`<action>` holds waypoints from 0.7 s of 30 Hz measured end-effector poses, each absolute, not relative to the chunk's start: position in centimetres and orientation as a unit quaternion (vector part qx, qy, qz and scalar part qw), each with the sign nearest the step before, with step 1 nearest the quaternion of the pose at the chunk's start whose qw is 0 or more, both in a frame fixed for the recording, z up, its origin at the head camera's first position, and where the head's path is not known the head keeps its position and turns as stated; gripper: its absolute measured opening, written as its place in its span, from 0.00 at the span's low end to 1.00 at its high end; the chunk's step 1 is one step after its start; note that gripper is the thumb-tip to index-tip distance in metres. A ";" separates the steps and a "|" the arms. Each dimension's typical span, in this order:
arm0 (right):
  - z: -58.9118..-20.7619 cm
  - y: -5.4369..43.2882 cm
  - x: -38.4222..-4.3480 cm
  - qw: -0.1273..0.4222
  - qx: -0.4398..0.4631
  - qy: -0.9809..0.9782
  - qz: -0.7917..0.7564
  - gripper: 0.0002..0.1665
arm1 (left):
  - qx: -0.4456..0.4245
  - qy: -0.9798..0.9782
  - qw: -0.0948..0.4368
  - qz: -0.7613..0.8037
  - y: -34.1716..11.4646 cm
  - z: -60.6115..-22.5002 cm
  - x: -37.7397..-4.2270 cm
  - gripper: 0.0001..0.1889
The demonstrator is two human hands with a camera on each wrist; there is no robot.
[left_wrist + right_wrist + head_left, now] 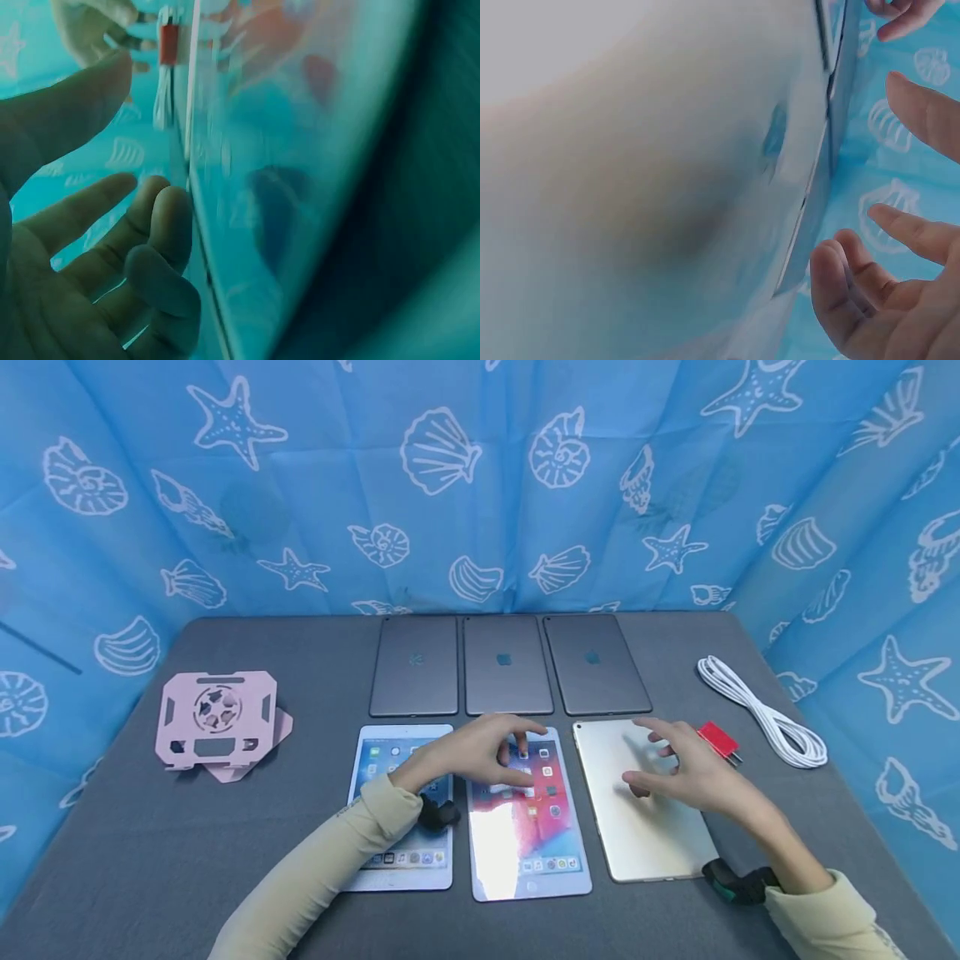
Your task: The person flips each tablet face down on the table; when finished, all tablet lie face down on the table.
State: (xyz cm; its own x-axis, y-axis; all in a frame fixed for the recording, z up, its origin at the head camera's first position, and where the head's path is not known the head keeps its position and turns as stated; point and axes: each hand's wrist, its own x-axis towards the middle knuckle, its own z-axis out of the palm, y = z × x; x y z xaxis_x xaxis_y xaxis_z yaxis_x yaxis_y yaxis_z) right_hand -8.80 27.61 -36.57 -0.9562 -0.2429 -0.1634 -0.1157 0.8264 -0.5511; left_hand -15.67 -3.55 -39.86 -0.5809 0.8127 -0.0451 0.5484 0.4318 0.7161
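Note:
My left hand (pixel 487 753) hovers over the upper part of the middle tablet (pixel 555 852), whose screen is lit with app icons. Its fingers are loosely bent and hold nothing, also in the left wrist view. Under that wrist lies another lit white tablet (pixel 375 877), partly hidden by the arm. Above a pale gold tablet (pixel 611 810) lying back side up, my right hand (pixel 693 770) has its thumb and fingers spread apart around bare air. In the right wrist view, the right fingers (pixel 922 236) are relaxed and the tablet back fills the left side.
Three dark grey tablets (pixel 504 668) lie back side up in a row behind. A pink folding stand (pixel 217 718) sits at the left. On the right are a red plug adapter (pixel 717 739) and a coiled white cable (pixel 765 714). A blue seashell curtain (pixel 315 510) borders the grey table (pixel 187 852).

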 end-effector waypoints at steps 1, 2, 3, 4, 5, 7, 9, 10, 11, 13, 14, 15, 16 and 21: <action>-36.4 27.2 -8.8 0.111 -0.099 0.947 -0.284 0.50 | 0.410 0.827 0.195 0.332 -4.2 -39.7 -15.7 0.37; -36.3 26.8 -8.7 0.110 -0.104 0.945 -0.290 0.49 | 0.404 0.833 0.191 0.325 -4.9 -39.6 -15.8 0.38; -36.2 26.3 -8.7 0.109 -0.108 0.944 -0.293 0.49 | 0.400 0.838 0.189 0.320 -5.5 -39.5 -15.8 0.38; -36.2 25.9 -8.7 0.110 -0.111 0.942 -0.296 0.49 | 0.395 0.843 0.185 0.314 -6.2 -39.4 -15.8 0.39; -36.1 25.5 -8.7 0.110 -0.115 0.941 -0.300 0.49 | 0.391 0.847 0.181 0.310 -6.8 -39.3 -15.9 0.40; -36.0 24.6 -8.7 0.116 -0.121 0.936 -0.309 0.50 | 0.387 0.854 0.172 0.301 -7.9 -39.2 -15.9 0.41; -35.9 23.9 -8.6 0.122 -0.129 0.932 -0.315 0.51 | 0.383 0.861 0.165 0.292 -8.8 -39.3 -15.8 0.44; -35.9 23.6 -8.6 0.126 -0.133 0.931 -0.316 0.52 | 0.382 0.864 0.162 0.287 -9.2 -39.4 -15.8 0.45; -35.9 23.3 -8.7 0.130 -0.136 0.930 -0.316 0.52 | 0.379 0.866 0.162 0.282 -9.5 -39.5 -15.8 0.46; -35.9 22.6 -8.7 0.138 -0.142 0.928 -0.314 0.53 | 0.375 0.870 0.161 0.276 -10.1 -39.8 -15.7 0.48; -36.0 22.3 -8.8 0.142 -0.144 0.928 -0.313 0.53 | 0.371 0.872 0.161 0.274 -10.4 -40.0 -15.6 0.49; -36.0 22.0 -8.9 0.146 -0.146 0.928 -0.311 0.53 | 0.369 0.873 0.163 0.275 -10.5 -40.1 -15.6 0.49; -36.1 21.7 -9.0 0.151 -0.148 0.926 -0.312 0.53 | 0.366 0.873 0.163 0.277 -10.7 -40.2 -15.6 0.50; -36.8 20.5 -9.4 0.174 -0.152 0.922 -0.311 0.55 | 0.352 0.878 0.171 0.276 -10.8 -40.6 -15.5 0.53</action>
